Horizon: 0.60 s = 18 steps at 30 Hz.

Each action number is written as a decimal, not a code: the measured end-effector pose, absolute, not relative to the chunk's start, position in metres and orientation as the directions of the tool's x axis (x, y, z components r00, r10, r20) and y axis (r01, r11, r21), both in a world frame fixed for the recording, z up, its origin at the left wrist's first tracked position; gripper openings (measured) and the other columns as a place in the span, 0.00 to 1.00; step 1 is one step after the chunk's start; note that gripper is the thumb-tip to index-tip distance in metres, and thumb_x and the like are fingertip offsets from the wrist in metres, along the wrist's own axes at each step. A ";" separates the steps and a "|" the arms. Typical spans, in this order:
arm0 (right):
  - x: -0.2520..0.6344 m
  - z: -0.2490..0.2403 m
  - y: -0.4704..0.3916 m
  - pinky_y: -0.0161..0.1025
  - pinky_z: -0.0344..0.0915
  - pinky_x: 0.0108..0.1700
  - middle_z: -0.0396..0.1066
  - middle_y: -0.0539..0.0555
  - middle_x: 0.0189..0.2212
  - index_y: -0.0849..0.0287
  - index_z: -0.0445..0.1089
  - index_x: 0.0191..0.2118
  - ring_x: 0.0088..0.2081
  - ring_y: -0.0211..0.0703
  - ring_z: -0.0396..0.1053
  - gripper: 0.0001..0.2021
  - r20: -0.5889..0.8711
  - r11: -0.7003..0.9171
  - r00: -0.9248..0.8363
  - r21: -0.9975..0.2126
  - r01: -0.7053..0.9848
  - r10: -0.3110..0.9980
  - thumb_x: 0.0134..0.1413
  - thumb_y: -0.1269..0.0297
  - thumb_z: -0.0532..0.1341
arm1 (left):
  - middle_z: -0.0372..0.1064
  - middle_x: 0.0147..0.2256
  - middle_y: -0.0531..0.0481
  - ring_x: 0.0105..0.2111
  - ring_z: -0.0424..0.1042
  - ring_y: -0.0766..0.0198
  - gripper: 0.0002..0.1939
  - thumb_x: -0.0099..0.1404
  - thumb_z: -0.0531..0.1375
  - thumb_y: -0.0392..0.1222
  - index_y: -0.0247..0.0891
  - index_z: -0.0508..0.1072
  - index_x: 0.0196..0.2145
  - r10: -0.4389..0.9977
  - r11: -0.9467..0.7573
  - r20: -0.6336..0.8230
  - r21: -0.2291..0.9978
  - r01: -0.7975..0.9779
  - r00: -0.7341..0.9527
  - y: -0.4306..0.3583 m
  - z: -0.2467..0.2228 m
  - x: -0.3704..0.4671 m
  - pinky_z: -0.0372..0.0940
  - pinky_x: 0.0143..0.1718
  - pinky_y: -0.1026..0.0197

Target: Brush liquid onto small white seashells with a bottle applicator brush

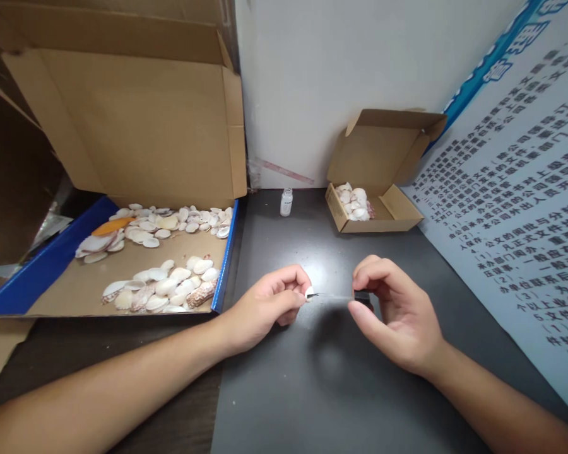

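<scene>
Pinched between the thumb and fingers of my left hand point(277, 299) is a small white shell point(309, 292), mostly covered by the fingertips. My right hand point(397, 312) grips the black cap of a brush applicator point(362, 297). Its thin clear stem points left, and the dark brush tip meets or nearly meets the shell; contact is hard to make out. Behind both hands, a small clear bottle point(286, 203) with a white label stands upright without a cap on the dark tabletop point(274, 391).
At left, an open blue-edged cardboard box point(89, 284) holds many white and brownish shells in two groups, plus an orange piece point(113, 226). A smaller open cardboard box point(383, 221) with shells sits back right. A white wall and a printed sheet point(515, 208) border the table.
</scene>
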State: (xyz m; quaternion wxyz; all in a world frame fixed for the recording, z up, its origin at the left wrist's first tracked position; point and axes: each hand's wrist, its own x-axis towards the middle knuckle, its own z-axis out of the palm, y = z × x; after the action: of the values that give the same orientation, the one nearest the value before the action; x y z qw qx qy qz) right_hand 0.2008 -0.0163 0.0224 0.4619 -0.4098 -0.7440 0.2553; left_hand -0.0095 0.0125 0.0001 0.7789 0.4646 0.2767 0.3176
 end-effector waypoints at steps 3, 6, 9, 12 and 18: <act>0.201 0.021 -0.014 0.37 0.61 0.27 0.61 0.48 0.28 0.53 0.62 0.35 0.27 0.38 0.61 0.10 0.456 0.490 -0.185 -0.760 0.427 0.870 0.52 0.76 0.61 | 0.52 0.23 0.60 0.21 0.48 0.73 0.05 0.63 0.59 0.39 0.38 0.64 0.31 0.750 0.369 -0.138 0.899 -0.237 0.647 0.013 0.001 -0.010 0.45 0.24 0.64; 0.202 0.021 -0.015 0.37 0.60 0.27 0.60 0.48 0.28 0.53 0.62 0.35 0.26 0.38 0.60 0.10 0.475 0.498 -0.164 -0.768 0.403 0.865 0.52 0.76 0.60 | 0.52 0.23 0.59 0.21 0.49 0.73 0.06 0.62 0.59 0.39 0.38 0.64 0.31 0.748 0.370 -0.138 0.899 -0.235 0.649 0.013 0.001 -0.010 0.46 0.24 0.64; 0.203 0.022 -0.017 0.38 0.59 0.26 0.60 0.48 0.28 0.53 0.62 0.36 0.26 0.39 0.61 0.11 0.498 0.537 -0.200 -0.776 0.330 0.844 0.51 0.77 0.60 | 0.52 0.22 0.60 0.20 0.49 0.72 0.06 0.61 0.60 0.40 0.38 0.64 0.31 0.754 0.366 -0.142 0.902 -0.230 0.641 0.013 0.001 -0.009 0.46 0.24 0.64; 0.203 0.022 -0.019 0.38 0.59 0.26 0.61 0.49 0.28 0.53 0.62 0.37 0.27 0.40 0.62 0.12 0.516 0.574 -0.255 -0.766 0.291 0.818 0.50 0.77 0.60 | 0.52 0.21 0.60 0.20 0.49 0.72 0.07 0.61 0.60 0.40 0.38 0.64 0.30 0.755 0.368 -0.146 0.901 -0.229 0.639 0.012 0.001 -0.009 0.46 0.24 0.64; 0.201 0.021 -0.014 0.37 0.59 0.27 0.60 0.48 0.29 0.53 0.62 0.35 0.26 0.38 0.60 0.11 0.471 0.497 -0.167 -0.773 0.394 0.866 0.52 0.76 0.61 | 0.52 0.23 0.60 0.20 0.49 0.73 0.06 0.62 0.60 0.40 0.38 0.64 0.31 0.748 0.378 -0.146 0.895 -0.235 0.648 0.013 0.001 -0.009 0.45 0.24 0.64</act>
State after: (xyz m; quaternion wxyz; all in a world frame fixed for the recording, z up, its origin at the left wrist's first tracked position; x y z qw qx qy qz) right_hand 0.2010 -0.0143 0.0212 0.4760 -0.4359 -0.7224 0.2481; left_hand -0.0090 0.0128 0.0007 0.7821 0.4606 0.2783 0.3143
